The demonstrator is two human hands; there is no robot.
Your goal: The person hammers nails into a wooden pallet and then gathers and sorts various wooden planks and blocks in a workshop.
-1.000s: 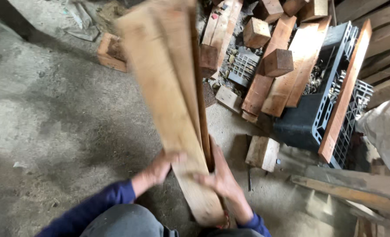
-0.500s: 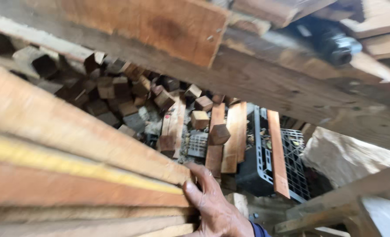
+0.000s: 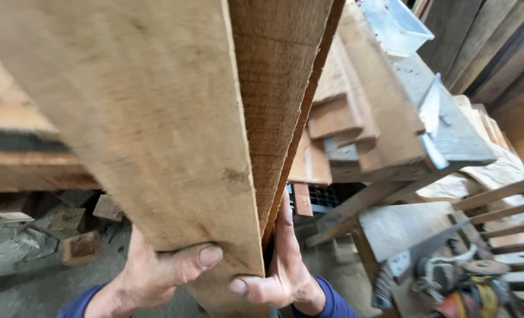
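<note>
Both hands grip the bottom of the big boards [image 3: 156,118]. The left hand [image 3: 156,274] wraps its thumb across the front. The right hand [image 3: 279,274] pinches the edge. Right of the boards, a wood pile [image 3: 362,123] sits close. A saw [image 3: 415,259] lies below it.

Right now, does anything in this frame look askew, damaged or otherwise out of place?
Nothing looks damaged. The left hand and right hand grip a bundle of planks whose boards fan apart instead of lying flush. Behind them, the stacked lumber sits unevenly, ends overhanging at mixed angles.
</note>
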